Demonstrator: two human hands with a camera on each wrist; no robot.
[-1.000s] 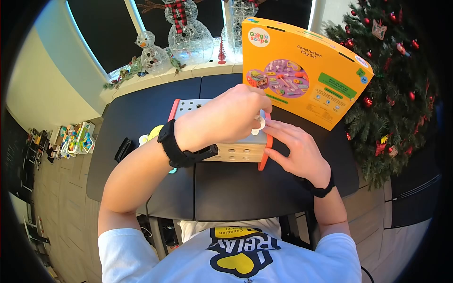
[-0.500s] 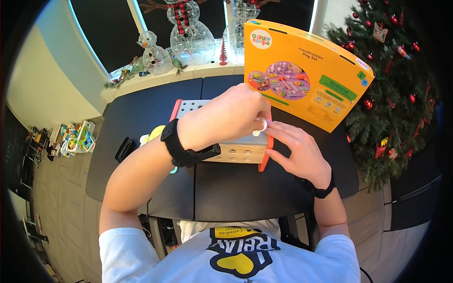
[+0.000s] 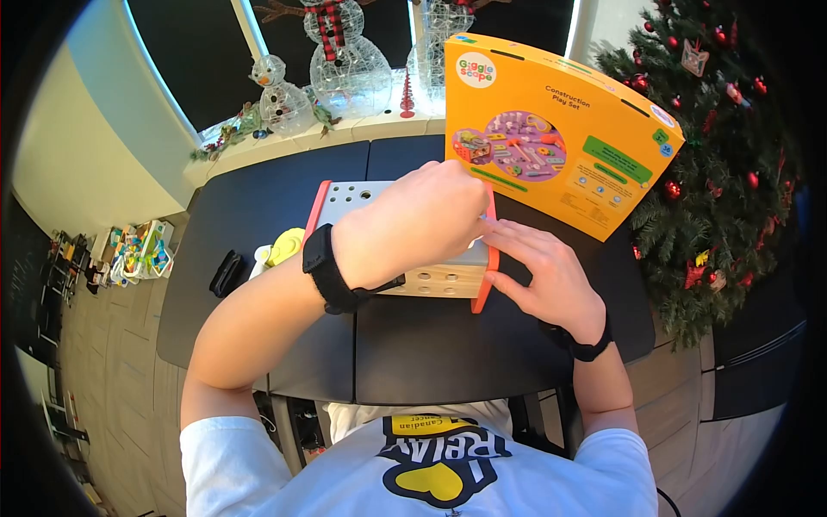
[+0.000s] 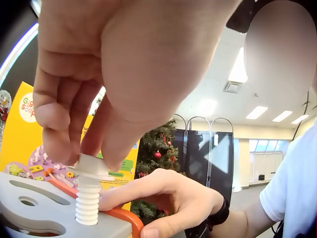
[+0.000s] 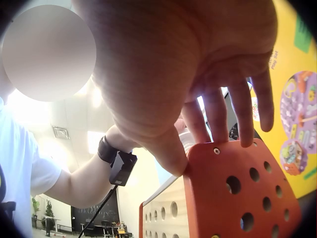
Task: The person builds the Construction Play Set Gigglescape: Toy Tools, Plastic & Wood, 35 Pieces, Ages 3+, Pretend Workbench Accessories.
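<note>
A white threaded screw stands upright in the grey top of a wooden toy box with orange-red end panels. My left hand pinches the screw's head from above, thumb and fingertips around it in the left wrist view. With fairly straight fingers, my right hand rests on the box's right end, fingertips near the screw and thumb at the front edge of the panel. Part of the thread shows above the top; its lower end is hidden.
Behind the box stands a yellow carton. Left of it on the black table lie a yellow-green toy piece and a black object. A decorated tree is at the right.
My left hand and wrist have turned and shifted slightly, covering the white piece that showed in the head view and uncovering more of the yellow-green toy. My right hand has stayed in place.
</note>
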